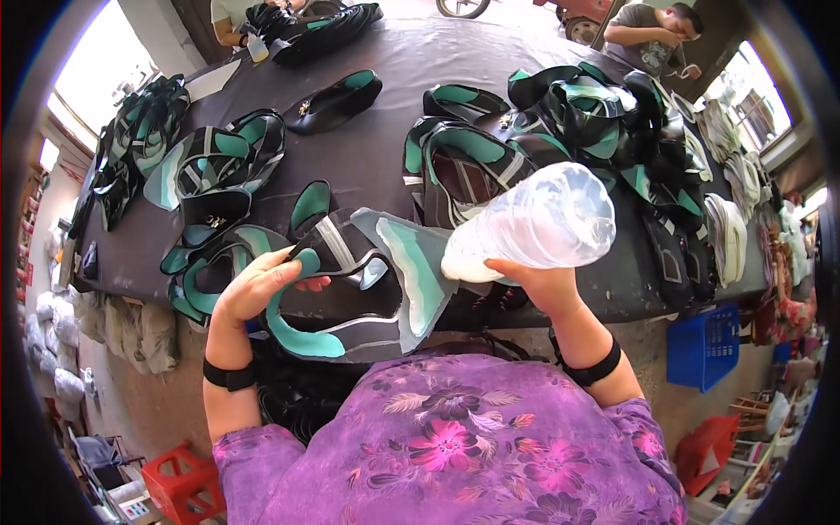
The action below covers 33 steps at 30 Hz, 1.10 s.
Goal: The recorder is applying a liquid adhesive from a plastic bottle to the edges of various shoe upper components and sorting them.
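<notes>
My left hand (259, 289) grips the edge of a shoe upper (308, 339), with the thumb on its teal lining and fingers beneath. The upper is black outside, with a pale teal and white piece at its right end. In my right hand (544, 287) is a clear plastic bottle (538, 214), tipped over so its base points up and right. Its whitish neck end lies against or just over the upper's right end; contact cannot be made out. Something cloudy white shows inside. Beyond my hands, more black uppers (464, 153) with teal linings lie in a loose stack.
The dark-covered table (407, 66) carries heaps of uppers at the left (144, 131) and right (604, 114). Pale folded fabric (724, 238) hangs at the right edge. A blue basket (703, 348) and red stools (184, 483) stand on the floor. Two people are across the table.
</notes>
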Each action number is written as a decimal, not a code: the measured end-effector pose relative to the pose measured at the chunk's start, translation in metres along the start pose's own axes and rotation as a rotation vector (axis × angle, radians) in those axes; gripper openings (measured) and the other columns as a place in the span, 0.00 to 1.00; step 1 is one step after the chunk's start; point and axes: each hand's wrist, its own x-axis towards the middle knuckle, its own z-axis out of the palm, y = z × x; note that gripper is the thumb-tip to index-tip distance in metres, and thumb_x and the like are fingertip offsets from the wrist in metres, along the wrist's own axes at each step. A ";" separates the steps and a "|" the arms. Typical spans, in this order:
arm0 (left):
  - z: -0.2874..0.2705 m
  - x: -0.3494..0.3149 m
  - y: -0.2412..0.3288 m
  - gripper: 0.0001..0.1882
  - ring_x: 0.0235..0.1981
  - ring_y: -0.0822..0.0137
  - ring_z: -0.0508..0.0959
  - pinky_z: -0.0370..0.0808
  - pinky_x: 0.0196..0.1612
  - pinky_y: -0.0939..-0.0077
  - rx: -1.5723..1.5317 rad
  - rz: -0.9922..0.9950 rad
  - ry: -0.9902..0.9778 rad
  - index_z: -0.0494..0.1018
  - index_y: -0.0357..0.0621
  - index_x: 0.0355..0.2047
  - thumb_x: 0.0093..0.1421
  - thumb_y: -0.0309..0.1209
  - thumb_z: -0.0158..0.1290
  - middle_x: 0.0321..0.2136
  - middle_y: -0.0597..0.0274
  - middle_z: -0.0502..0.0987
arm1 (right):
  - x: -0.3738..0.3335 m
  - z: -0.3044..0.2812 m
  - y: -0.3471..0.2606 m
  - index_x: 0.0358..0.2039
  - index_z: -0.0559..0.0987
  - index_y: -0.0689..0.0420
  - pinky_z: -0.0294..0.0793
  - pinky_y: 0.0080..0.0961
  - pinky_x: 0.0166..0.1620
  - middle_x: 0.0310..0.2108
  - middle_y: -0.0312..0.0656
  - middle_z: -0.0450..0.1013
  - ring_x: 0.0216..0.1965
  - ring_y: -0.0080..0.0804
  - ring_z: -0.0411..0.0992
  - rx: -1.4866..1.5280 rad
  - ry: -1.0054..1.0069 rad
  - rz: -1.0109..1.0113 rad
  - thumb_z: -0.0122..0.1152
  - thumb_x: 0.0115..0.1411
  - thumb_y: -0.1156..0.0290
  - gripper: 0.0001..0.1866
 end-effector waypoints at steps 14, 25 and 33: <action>0.009 -0.006 0.003 0.21 0.31 0.68 0.70 0.64 0.35 0.79 -0.095 0.061 0.088 0.65 0.33 0.36 0.50 0.41 0.41 0.30 0.54 0.71 | -0.002 -0.029 0.011 0.43 0.59 0.61 0.56 0.30 0.48 0.40 0.41 0.61 0.44 0.31 0.59 0.762 0.124 0.029 0.51 0.47 0.63 0.24; 0.026 -0.007 0.018 0.20 0.33 0.67 0.70 0.64 0.39 0.77 -0.002 0.048 0.039 0.66 0.32 0.34 0.50 0.39 0.41 0.30 0.54 0.71 | 0.009 -0.021 -0.013 0.40 0.63 0.62 0.60 0.22 0.44 0.37 0.39 0.63 0.39 0.26 0.62 0.437 0.101 -0.094 0.61 0.36 0.79 0.27; 0.046 -0.004 0.038 0.22 0.33 0.65 0.70 0.64 0.39 0.75 0.050 0.059 0.052 0.66 0.31 0.31 0.49 0.42 0.42 0.29 0.52 0.71 | 0.004 -0.025 -0.004 0.40 0.65 0.58 0.55 0.26 0.48 0.40 0.42 0.63 0.44 0.32 0.60 -0.192 -0.037 -0.359 0.65 0.34 0.68 0.30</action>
